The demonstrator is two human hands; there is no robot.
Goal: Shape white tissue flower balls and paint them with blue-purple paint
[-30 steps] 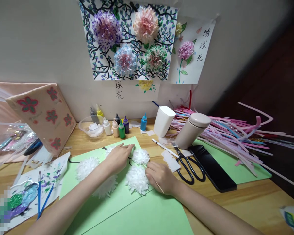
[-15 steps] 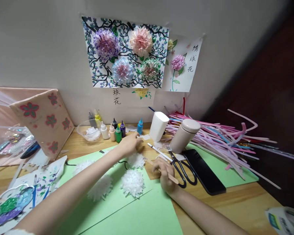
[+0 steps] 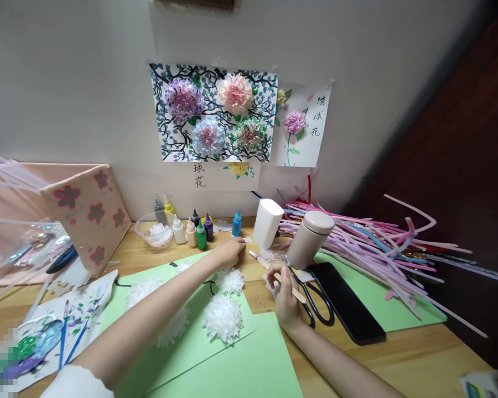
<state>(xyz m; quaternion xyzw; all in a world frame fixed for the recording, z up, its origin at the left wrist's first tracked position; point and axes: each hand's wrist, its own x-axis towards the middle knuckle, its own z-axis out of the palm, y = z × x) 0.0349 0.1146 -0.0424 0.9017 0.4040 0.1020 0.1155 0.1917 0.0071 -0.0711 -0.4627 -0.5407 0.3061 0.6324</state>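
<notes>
My left hand (image 3: 231, 252) stretches over the white fluffy paper flowers and rests on the table past them, fingers bent together. A small white paper scrap (image 3: 248, 240) lies at its fingertips; whether they pinch anything is hidden. In my right hand (image 3: 288, 298) is a flat wooden craft stick (image 3: 297, 295), slanting between the fingers. Beside that hand are black-handled scissors (image 3: 321, 304) and a thin white stick-like item (image 3: 257, 258). One white paper flower (image 3: 223, 318) sits on the green sheet (image 3: 232, 367), between my forearms. Another paper flower (image 3: 230, 281) is just below my left hand.
Small paint bottles (image 3: 201, 236) and a clear bowl (image 3: 153, 235) line the back. A white container (image 3: 268, 224), a beige cup (image 3: 311, 239), a black phone (image 3: 346, 304) and pipe cleaners (image 3: 373, 243) stand or lie right. A paint palette (image 3: 33, 351) is at left.
The view has tilted up, so the scene sits lower. My left fingertips have moved a little right, toward the white scrap. My right hand has shifted slightly right, still holding the craft stick.
</notes>
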